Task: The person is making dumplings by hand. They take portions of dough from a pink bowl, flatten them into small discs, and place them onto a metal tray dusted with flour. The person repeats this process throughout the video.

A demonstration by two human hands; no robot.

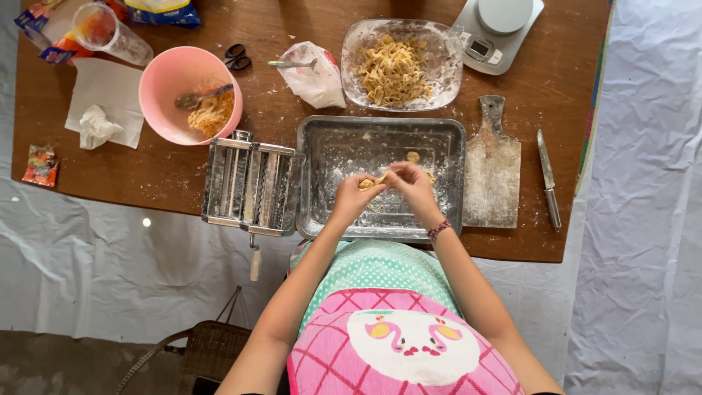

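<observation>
- A small snack packet (40, 165) is seen at the far left of the wooden surface (146, 175), with a crumpled tissue (96, 126) on a paper napkin just beside it and a clear plastic cup (110, 33) lying tipped above.
- A pink bowl (172, 77) with a spoon (201, 96) and a yellowish filling in it is set near black scissors (235, 57).
- A metal pasta machine (250, 186) is stood at the surface's front edge, touching the floured metal tray (344, 139); its handle hangs over the edge, so it could be knocked by an elbow.
- The left hand (354, 196) and the right hand (411, 184) are held together over the tray; the fingers of both are pinched narrowly on a small dough piece (371, 181).
- The dough could probably be torn, or dropped into the loose flour, if it is pinched too hard or stuck to the fingers.
- A glass dish (439, 62) of cut pasta strips is placed behind the tray, well clear of the hands, with a small plastic bag (316, 77) to its left.
- A kitchen scale (496, 33), a floured cutting board (492, 172) and a knife (547, 179) are laid at the right; the knife rests near the edge and could be swept off by a sleeve.
</observation>
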